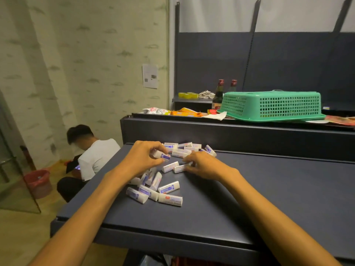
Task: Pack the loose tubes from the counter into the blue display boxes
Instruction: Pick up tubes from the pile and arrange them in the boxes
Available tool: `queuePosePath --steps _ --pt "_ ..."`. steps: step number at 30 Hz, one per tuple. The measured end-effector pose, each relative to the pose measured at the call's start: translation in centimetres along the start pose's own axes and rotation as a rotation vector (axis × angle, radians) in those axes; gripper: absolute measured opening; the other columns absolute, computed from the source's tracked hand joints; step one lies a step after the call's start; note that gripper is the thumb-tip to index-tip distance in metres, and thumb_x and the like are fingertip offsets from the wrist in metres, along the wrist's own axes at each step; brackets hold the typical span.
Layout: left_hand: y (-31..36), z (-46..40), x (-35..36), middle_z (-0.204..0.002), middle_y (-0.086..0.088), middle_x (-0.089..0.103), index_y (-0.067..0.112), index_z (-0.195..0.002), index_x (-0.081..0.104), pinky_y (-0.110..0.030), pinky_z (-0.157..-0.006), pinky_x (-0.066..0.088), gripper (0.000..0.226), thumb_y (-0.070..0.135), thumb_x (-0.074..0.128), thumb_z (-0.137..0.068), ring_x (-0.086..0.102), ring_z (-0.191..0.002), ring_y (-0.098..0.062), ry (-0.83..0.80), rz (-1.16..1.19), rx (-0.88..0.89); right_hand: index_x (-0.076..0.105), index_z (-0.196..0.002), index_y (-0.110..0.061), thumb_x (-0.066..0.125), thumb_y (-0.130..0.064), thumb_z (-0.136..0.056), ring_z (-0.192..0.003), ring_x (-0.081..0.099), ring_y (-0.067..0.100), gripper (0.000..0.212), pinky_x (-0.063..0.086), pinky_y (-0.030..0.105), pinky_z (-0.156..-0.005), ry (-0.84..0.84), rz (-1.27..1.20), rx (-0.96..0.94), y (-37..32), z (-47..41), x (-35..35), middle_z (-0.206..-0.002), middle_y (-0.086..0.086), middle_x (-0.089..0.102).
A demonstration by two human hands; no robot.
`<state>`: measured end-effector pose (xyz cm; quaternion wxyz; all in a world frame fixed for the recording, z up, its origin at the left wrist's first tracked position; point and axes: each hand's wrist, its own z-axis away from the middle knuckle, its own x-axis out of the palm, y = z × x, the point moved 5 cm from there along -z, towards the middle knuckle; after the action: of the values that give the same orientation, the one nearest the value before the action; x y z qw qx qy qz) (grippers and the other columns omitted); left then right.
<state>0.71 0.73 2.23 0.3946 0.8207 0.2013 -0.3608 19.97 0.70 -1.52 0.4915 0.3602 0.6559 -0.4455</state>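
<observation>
Left hand [143,157]: fingers curled, pinching one small white tube [162,155] with a blue-printed end, raised just above the pile. Loose tubes [156,186]: short, wedge-ended white packs scattered on the smooth, matte dark-blue counter [269,189]. Right hand [204,166]: fingers bent, gripping another white tube [179,168] lying on the counter. Behind, right: upturned green perforated plastic basket [272,105].

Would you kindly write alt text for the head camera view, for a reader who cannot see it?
Two bare hands work among small white tubes scattered on a dark counter: the left hand pinches one tube, and the right hand holds another. Behind, a green basket lies upside down on a shelf; a person sits at left.
</observation>
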Motion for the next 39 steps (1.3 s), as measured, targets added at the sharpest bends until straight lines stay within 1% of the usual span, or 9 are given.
queuePosePath --steps 2,7,12,18,23,27,32,35,39 --pt "-0.4 -0.2 0.0 -0.096 0.010 0.065 0.028 -0.093 0.070 -0.012 -0.069 0.048 0.020 0.023 0.080 -0.076 0.061 -0.083 -0.006 0.025 -0.010 0.047 0.070 -0.108 -0.021 0.058 -0.032 -0.095 -0.092 0.058 0.015 0.021 0.052 0.036 -0.084 -0.006 0.002 -0.006 0.1 0.1 0.2 -0.110 0.002 0.066" --pt "-0.9 -0.7 0.6 -0.090 0.013 0.066 0.021 -0.094 0.072 -0.005 -0.068 0.041 0.022 0.024 0.082 -0.074 0.058 -0.079 0.004 0.007 -0.006 0.098 0.071 -0.101 -0.019 0.069 -0.032 -0.088 -0.083 0.059 0.009 0.018 0.051 0.026 -0.075 0.057 -0.085 0.058 0.5 0.5 -0.4 -0.099 -0.005 0.065" --pt "-1.3 -1.5 1.2 -0.090 0.009 0.069 0.019 -0.094 0.071 -0.019 -0.075 0.052 0.024 0.026 0.081 -0.074 0.063 -0.084 -0.002 -0.001 0.058 0.086 0.066 -0.100 -0.016 0.077 -0.026 -0.080 -0.073 0.056 0.008 0.025 0.043 0.012 -0.063 0.146 -0.170 0.087 1.1 1.7 -1.3 -0.080 -0.014 0.055" --pt "-1.0 -1.9 1.9 -0.092 0.008 0.068 0.022 -0.095 0.068 -0.020 -0.075 0.054 0.023 0.028 0.080 -0.075 0.063 -0.085 -0.004 -0.019 0.081 0.089 0.069 -0.093 -0.023 0.081 -0.026 -0.076 -0.069 0.056 0.003 0.021 0.047 0.016 -0.063 0.234 -0.414 0.112 1.7 2.9 -2.3 -0.079 -0.010 0.062" --pt "-0.7 -2.1 1.8 -0.092 0.007 0.070 0.019 -0.095 0.070 -0.018 -0.073 0.053 0.023 0.023 0.081 -0.075 0.063 -0.083 -0.003 0.001 0.097 0.117 0.066 -0.103 -0.014 0.076 -0.011 -0.081 -0.091 0.069 0.010 0.024 0.055 0.025 -0.081 0.223 -0.711 0.136 2.5 3.1 -2.7 -0.100 0.001 0.073" --pt "-0.4 -2.2 2.1 -0.094 0.007 0.069 0.020 -0.097 0.069 -0.016 -0.073 0.053 0.025 0.021 0.081 -0.075 0.064 -0.084 -0.004 -0.002 0.100 0.122 0.069 -0.105 -0.016 0.068 -0.001 -0.084 -0.096 0.067 0.018 0.026 0.054 0.025 -0.079 0.278 -0.892 0.144 2.6 3.5 -3.0 -0.103 0.006 0.072" --pt "-0.2 -2.4 2.7 -0.097 0.005 0.070 0.022 -0.101 0.069 -0.013 -0.072 0.051 0.029 0.018 0.081 -0.074 0.063 -0.084 -0.005 0.002 0.096 0.133 0.061 -0.119 -0.025 0.055 -0.004 -0.094 -0.102 0.065 0.021 0.034 0.056 0.030 -0.082 0.331 -0.889 0.169 3.1 3.8 -3.0 -0.112 0.006 0.065" --pt "0.0 -2.5 2.9 -0.099 0.005 0.069 0.022 -0.101 0.070 -0.015 -0.073 0.051 0.028 0.017 0.081 -0.075 0.063 -0.086 -0.006 0.008 0.090 0.142 0.053 -0.104 -0.018 0.059 -0.006 -0.093 -0.099 0.066 0.023 0.017 0.056 0.031 -0.076 0.416 -0.895 0.232 3.7 4.2 -3.2 -0.108 0.006 0.064" --pt "0.6 -2.6 2.7 -0.100 0.005 0.069 0.020 -0.101 0.071 -0.016 -0.074 0.052 0.026 0.015 0.078 -0.076 0.063 -0.087 -0.007 0.030 0.098 0.174 0.060 -0.097 -0.016 0.056 -0.009 -0.096 -0.087 0.065 0.017 0.007 0.054 0.025 -0.068 0.369 -0.813 0.189 3.4 4.5 -3.4 -0.104 0.005 0.068"
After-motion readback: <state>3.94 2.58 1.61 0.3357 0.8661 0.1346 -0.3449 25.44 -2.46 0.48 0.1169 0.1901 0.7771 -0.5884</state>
